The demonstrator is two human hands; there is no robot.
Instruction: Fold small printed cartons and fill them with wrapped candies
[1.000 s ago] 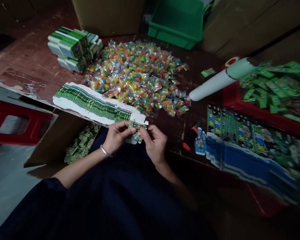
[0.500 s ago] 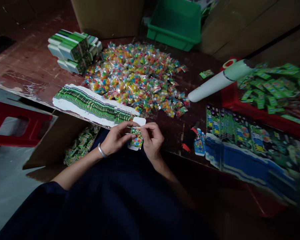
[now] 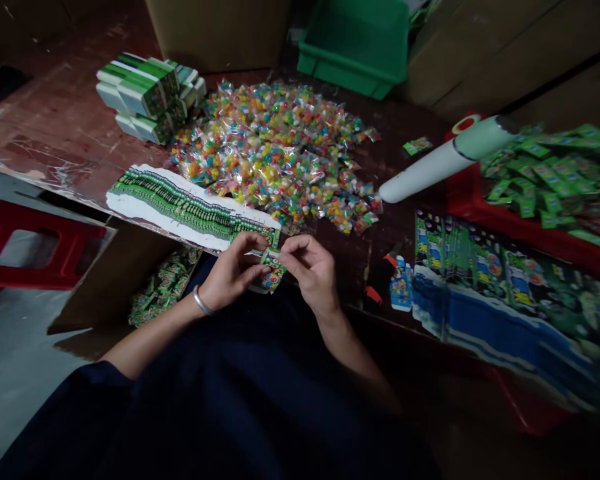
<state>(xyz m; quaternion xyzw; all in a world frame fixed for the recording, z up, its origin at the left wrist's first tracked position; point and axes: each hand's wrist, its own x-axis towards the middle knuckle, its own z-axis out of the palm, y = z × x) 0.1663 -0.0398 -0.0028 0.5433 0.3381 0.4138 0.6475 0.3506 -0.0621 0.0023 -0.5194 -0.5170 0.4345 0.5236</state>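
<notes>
Between my two hands is a small green printed candy box, held just off the table's front edge. My left hand, with a silver bangle at the wrist, pinches its left side between thumb and fingers. The thumb and fingers of my right hand close on its upper right edge, where the white flap seen before no longer shows. Right behind them lies a fanned row of flat green cartons. Beyond that spreads a heap of clear candy bags full of colourful sweets.
Stacked carton bundles stand at the back left, a green bin at the back. A white tube, a red tray of green packets and fanned printed sheets lie right. Below left, a cardboard box holds small boxes.
The candy box's white top flap has folded down out of sight. My right hand has shifted slightly right, and the box is tilted a little differently.
</notes>
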